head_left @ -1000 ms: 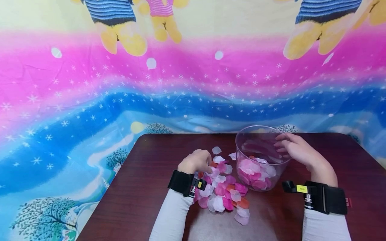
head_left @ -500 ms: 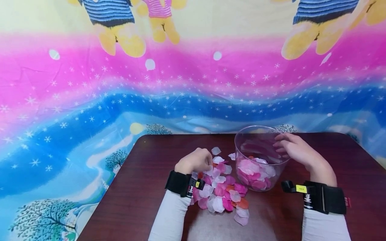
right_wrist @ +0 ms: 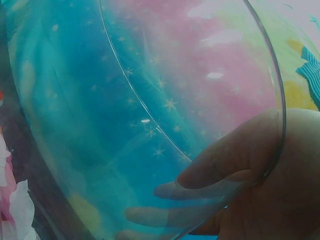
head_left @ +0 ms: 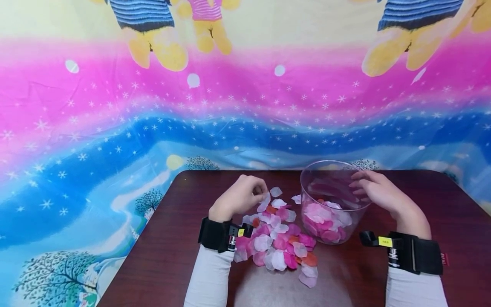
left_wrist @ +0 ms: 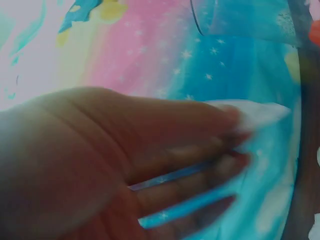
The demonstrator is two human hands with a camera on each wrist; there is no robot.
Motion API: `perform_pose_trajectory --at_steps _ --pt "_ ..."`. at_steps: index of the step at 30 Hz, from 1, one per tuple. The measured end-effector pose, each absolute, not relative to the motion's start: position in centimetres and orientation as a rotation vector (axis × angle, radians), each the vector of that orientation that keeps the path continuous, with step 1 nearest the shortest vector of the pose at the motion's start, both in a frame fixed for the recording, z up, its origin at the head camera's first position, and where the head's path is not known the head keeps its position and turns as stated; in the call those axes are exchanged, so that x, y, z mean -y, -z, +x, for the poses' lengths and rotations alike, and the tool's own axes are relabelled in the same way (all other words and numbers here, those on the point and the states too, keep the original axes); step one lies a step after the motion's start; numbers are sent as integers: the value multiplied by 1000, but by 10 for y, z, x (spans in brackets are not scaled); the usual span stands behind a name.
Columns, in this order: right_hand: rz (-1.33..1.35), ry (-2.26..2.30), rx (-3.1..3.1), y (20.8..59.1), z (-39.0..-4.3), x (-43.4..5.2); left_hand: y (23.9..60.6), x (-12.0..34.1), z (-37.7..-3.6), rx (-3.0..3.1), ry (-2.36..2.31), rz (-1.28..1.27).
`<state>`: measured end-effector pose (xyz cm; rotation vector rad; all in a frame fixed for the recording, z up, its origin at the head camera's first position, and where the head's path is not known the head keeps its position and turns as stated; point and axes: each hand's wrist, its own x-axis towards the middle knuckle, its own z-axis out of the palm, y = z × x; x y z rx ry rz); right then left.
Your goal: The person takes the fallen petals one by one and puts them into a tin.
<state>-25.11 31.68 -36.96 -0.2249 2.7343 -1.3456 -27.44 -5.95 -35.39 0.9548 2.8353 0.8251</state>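
Observation:
My left hand (head_left: 239,194) is raised a little above the far left side of a heap of artificial flower petals (head_left: 280,243). Its thumb and index finger pinch a pale petal (left_wrist: 262,114), which hangs below the fingertips (head_left: 264,192) in the head view. The other fingers are spread apart. To the right of the heap stands a clear plastic bucket (head_left: 312,187), partly filled with pink, white and orange petals (head_left: 326,219). My right hand (head_left: 377,189) holds the bucket's right side by the rim; the thumb (right_wrist: 220,155) and fingers show along the transparent wall.
A dark brown wooden table (head_left: 184,264) bears everything. Two loose pale petals lie near its back, one of them a white petal (head_left: 296,199) close to the bucket. Behind the table hangs a colourful printed cloth (head_left: 245,98). Black straps with small cameras sit on both wrists.
My left hand has lifted up and left from the heap, bringing a pale petal with it. A few petals at the heap's left side are now uncovered. My right hand stays at the bucket.

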Motion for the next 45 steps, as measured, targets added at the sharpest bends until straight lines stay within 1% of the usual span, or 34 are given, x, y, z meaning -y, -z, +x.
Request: perform_pose_trajectory --at_steps 14,19,22,27,32,38,45 --pt "-219 1344 -2735 370 -250 -318 339 34 -259 -3031 -1225 1469" --pt "-223 1336 -2739 371 -251 -318 340 18 -255 -3048 -1245 1690" --pt "-228 1336 -2737 371 -251 -318 343 6 -252 -3060 -1169 1767" --pt "-227 1335 -2736 371 -250 -318 348 -10 -247 -3052 -935 1797" --pt "-224 1334 -2738 369 -251 -317 350 -17 -244 -3055 -794 1790" --pt "-231 1349 -2733 369 -251 -317 352 -19 -241 -3076 -696 1754" --pt "-226 1350 -2726 369 -251 -318 352 -17 -244 -3059 -692 1784"
